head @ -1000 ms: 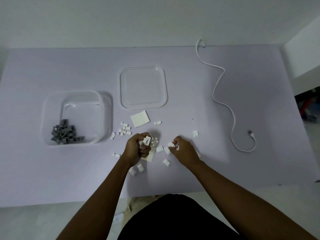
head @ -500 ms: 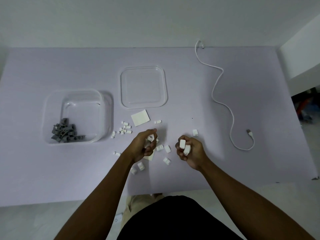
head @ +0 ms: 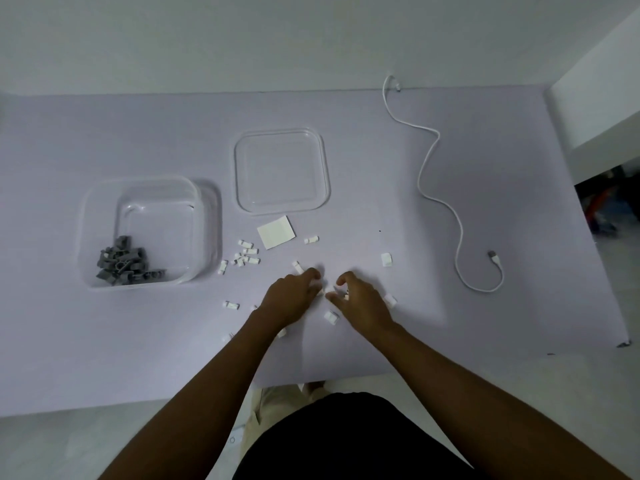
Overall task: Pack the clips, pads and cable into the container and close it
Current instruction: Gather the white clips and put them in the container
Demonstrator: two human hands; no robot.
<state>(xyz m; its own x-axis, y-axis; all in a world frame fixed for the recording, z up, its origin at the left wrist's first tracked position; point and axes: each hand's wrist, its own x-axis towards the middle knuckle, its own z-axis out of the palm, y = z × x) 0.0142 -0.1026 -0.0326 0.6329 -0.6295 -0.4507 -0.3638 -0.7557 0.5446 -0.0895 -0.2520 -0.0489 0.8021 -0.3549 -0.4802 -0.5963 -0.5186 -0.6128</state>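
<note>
left hand [head: 293, 296], right hand [head: 362, 301] lowered onto white clips [head: 331, 317]

container [head: 207, 216] mouth open from above, white clips [head: 247, 252] littering its right flank, lid [head: 325, 168] behind, cable [head: 424, 188] well right

Your table [head: 104, 341]: plain pale lilac, one even shade.
Your container [head: 86, 237]: clear and colourless.
Your lid [head: 239, 188]: clear too.
Your boxed clips [head: 126, 261]: dark grey.
Your scattered clips [head: 247, 256]: white.
Your pad [head: 276, 232]: plain off-white.
Your cable [head: 424, 157]: white, grey at the plug.
Your top [head: 346, 438]: black.
</note>
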